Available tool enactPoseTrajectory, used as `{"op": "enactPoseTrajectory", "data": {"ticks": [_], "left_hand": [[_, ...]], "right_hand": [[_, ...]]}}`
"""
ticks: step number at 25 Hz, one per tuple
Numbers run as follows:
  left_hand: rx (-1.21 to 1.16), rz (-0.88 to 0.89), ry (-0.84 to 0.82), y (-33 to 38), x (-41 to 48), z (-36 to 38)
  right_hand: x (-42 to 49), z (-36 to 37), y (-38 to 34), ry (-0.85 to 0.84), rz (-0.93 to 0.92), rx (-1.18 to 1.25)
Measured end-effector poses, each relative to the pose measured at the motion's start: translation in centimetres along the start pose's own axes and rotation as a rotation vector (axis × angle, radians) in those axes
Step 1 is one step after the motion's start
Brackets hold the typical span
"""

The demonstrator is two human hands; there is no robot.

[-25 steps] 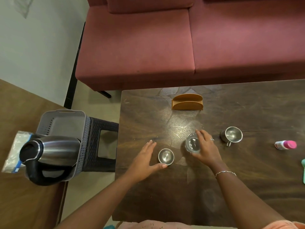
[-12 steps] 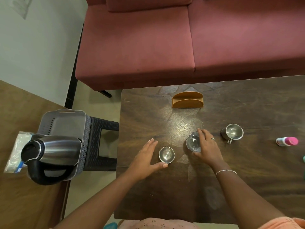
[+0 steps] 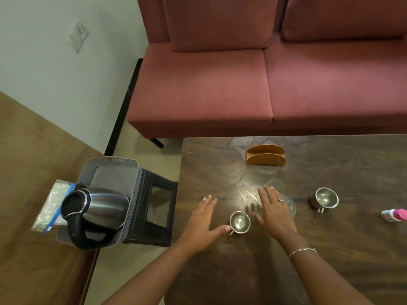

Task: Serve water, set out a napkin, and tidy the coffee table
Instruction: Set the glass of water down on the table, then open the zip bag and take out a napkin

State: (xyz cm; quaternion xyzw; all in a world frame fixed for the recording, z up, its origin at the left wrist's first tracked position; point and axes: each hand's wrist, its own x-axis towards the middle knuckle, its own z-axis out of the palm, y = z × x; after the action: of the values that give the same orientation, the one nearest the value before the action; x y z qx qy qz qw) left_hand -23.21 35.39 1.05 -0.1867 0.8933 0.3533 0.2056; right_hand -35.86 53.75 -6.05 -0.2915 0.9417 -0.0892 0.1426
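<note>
My left hand (image 3: 201,223) lies flat on the dark coffee table (image 3: 220,168), and its thumb tip touches a small steel cup (image 3: 240,222). My right hand (image 3: 274,211) is spread with straight fingers over a clear glass (image 3: 290,205), which shows only at the fingertips and along the hand's right edge. I cannot tell whether the glass stands upright or is tilted. A second steel cup (image 3: 326,198), with a handle, stands further right. An empty orange napkin holder (image 3: 265,158) stands near the table's far edge.
A steel kettle (image 3: 99,208) sits at the near end of a grey basket (image 3: 110,170), which rests on a black stool (image 3: 154,194) left of the table. A plastic bag (image 3: 50,205) lies beside it. A pink-capped bottle (image 3: 394,215) lies at the right. A red sofa (image 3: 220,84) stands behind the table.
My right hand has gone from curling round the glass to lying spread over it. The camera has tilted up, so more of the sofa shows. My left hand stays by the small cup.
</note>
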Motion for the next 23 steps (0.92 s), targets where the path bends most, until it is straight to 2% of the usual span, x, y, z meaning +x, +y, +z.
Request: {"op": "enactPoseTrajectory", "data": {"ticks": [5,12,19,23], "left_hand": [[-0.077,-0.029,0.084,-4.1,-1.6,-2.5],[-0.156,-0.102,0.257,-12.6,-4.1,-8.6],[-0.356,-0.151,0.682,-21.5,-7.3,-15.5],[-0.351,-0.276,0.948,-28.3,-7.8,-20.0]], "right_hand": [[0.6,-0.5,-6.5,0.027,-0.080,-0.089],[2.9,-0.5,-16.6,0.044,-0.184,-0.071],[5.8,0.7,-26.9,0.046,-0.279,-0.009],[7.2,0.8,-32.2,0.015,-0.342,0.032]]}}
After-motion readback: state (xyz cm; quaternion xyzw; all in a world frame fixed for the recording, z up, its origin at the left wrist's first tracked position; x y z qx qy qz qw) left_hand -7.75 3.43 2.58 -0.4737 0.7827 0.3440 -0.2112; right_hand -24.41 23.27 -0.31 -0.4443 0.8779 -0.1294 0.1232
